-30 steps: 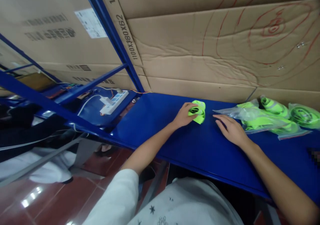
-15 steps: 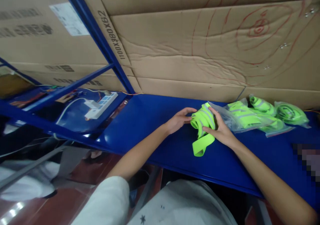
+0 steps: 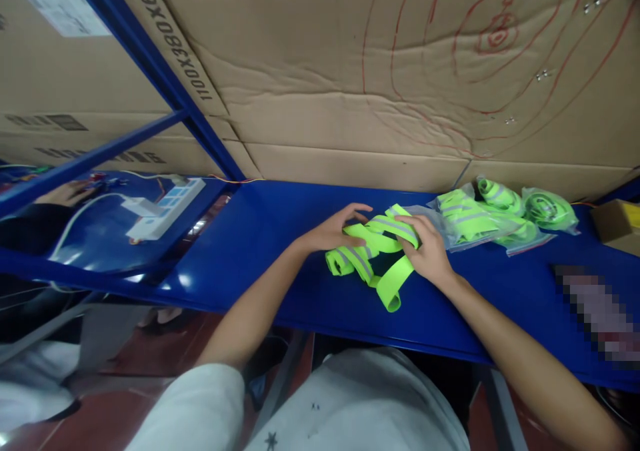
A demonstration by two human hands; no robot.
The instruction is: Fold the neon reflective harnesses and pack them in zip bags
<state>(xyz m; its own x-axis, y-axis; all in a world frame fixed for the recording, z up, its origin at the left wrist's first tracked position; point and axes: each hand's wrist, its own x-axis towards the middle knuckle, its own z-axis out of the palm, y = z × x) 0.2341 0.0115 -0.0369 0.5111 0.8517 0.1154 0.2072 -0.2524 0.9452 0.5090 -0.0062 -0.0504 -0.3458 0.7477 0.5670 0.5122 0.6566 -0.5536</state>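
Note:
A neon yellow-green reflective strap (image 3: 357, 261) with grey stripes lies partly unrolled on the blue table between my hands. My left hand (image 3: 330, 231) is closed around its loosened, rolled part from the left, the thumb lying across the strap. On the other side my right hand (image 3: 427, 247) grips a flat length of the strap between thumb and fingers. One loop hangs toward the table's front edge. Just beyond my right hand lie clear plastic bags (image 3: 463, 227) with similar straps rolled inside.
Tall cardboard (image 3: 320, 64) stands along the back of the blue table (image 3: 280, 217). A white power strip (image 3: 167, 211) lies left of a blue frame post (image 3: 210, 137), near another person's hand (image 3: 63, 194). At the right are a small cardboard box (image 3: 617, 227) and a blurred-out object (image 3: 600, 311).
The bundled strap has loosened and spread out, lower and to the left. My hands have moved apart, the left one going leftward with the rolled part. The camera view has shifted right.

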